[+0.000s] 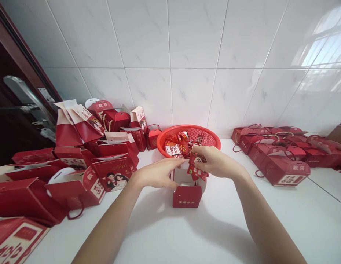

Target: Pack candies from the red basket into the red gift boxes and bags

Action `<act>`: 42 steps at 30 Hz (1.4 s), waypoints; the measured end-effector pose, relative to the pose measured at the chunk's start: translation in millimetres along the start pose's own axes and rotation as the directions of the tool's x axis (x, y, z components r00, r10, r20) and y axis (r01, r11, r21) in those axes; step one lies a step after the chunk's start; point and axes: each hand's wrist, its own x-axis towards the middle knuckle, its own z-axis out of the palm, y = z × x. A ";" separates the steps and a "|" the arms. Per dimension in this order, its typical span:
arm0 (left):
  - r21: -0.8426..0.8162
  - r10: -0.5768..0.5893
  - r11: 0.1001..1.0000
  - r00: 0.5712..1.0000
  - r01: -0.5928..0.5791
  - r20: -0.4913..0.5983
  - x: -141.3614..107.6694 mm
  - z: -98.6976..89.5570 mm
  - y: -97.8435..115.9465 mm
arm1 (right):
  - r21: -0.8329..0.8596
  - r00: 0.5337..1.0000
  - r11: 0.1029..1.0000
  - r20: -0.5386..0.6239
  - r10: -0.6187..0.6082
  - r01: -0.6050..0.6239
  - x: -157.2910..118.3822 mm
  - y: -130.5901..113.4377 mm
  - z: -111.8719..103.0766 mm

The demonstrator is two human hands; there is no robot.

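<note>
An open red box [187, 197] with a pale inside stands upright on the white table, in front of the red basket. My left hand [159, 173] is at the box's left side, its thumb at the rim and its fingers apart from the thumb. Over the box's right part, my right hand [210, 161] holds red printed packets [196, 167] between thumb and fingers. Behind both hands, the red plastic basket [206, 134] holds several wrapped sweets [183, 136] and packets. What lies inside the box is mostly hidden.
Several open red boxes and bags [71, 187] crowd the table's left side. Closed red boxes [283, 163] with cord handles lie in a group at the right. A tiled wall [192, 91] rises behind, and a dark door with a metal handle [30, 99] is at the left.
</note>
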 end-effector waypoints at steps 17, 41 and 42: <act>0.093 -0.131 0.988 0.990 0.125 0.051 4.2 1.8 -6.9 | -0.091 0.995 0.995 0.082 0.056 -0.049 3.4 -11.3 13.3; 0.159 -0.128 0.981 0.989 0.115 0.074 1.3 -1.3 0.1 | -0.156 0.974 0.988 0.222 0.046 -0.011 -4.7 -8.2 -3.5; 0.158 -0.118 0.982 0.990 0.106 0.072 1.4 -1.2 -0.1 | -0.182 0.973 0.983 0.223 0.053 -0.012 -5.4 -8.5 -4.4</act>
